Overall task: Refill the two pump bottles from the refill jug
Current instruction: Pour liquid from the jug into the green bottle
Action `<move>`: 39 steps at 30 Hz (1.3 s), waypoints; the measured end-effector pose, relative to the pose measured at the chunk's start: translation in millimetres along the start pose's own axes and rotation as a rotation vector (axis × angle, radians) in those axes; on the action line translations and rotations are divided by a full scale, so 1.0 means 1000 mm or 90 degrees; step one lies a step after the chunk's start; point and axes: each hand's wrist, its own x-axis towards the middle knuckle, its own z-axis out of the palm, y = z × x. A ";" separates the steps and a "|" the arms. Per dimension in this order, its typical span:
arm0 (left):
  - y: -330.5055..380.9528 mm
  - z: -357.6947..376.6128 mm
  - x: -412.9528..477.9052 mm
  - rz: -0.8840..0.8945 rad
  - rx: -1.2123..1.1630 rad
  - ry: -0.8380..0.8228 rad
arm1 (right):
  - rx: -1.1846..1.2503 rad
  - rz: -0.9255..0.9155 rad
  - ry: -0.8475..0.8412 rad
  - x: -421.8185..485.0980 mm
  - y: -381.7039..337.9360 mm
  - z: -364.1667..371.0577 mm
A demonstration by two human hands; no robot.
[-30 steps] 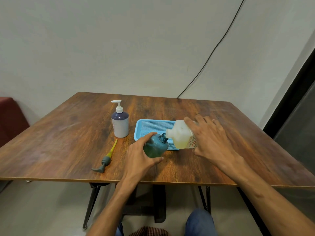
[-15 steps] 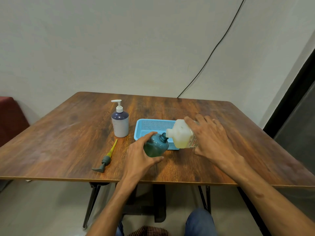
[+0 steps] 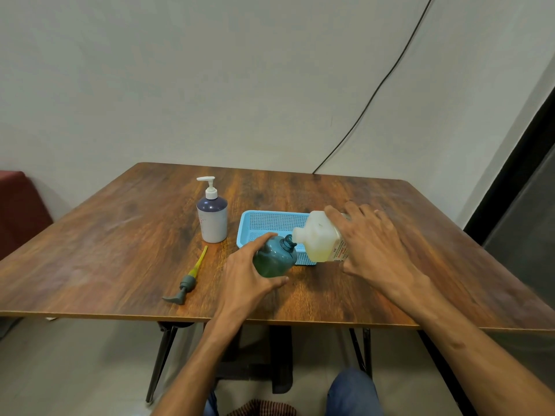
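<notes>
My left hand (image 3: 246,280) grips a round teal bottle (image 3: 274,256) with its neck open, tilted toward the right. My right hand (image 3: 372,244) holds the translucent refill jug (image 3: 319,240), tipped on its side with pale yellow liquid inside and its mouth right at the teal bottle's neck. The teal bottle's grey pump with a yellow tube (image 3: 187,280) lies on the table to the left. A white-and-purple pump bottle (image 3: 211,217) stands upright farther back, pump on.
A light blue perforated tray (image 3: 264,222) sits just behind the two held bottles. The wooden table (image 3: 120,244) has its front edge close to my arms. A black cable runs down the wall behind. A dark red seat is at the far left.
</notes>
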 end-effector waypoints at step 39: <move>-0.003 0.001 0.001 0.018 -0.004 -0.010 | -0.003 0.000 -0.006 0.001 0.002 0.000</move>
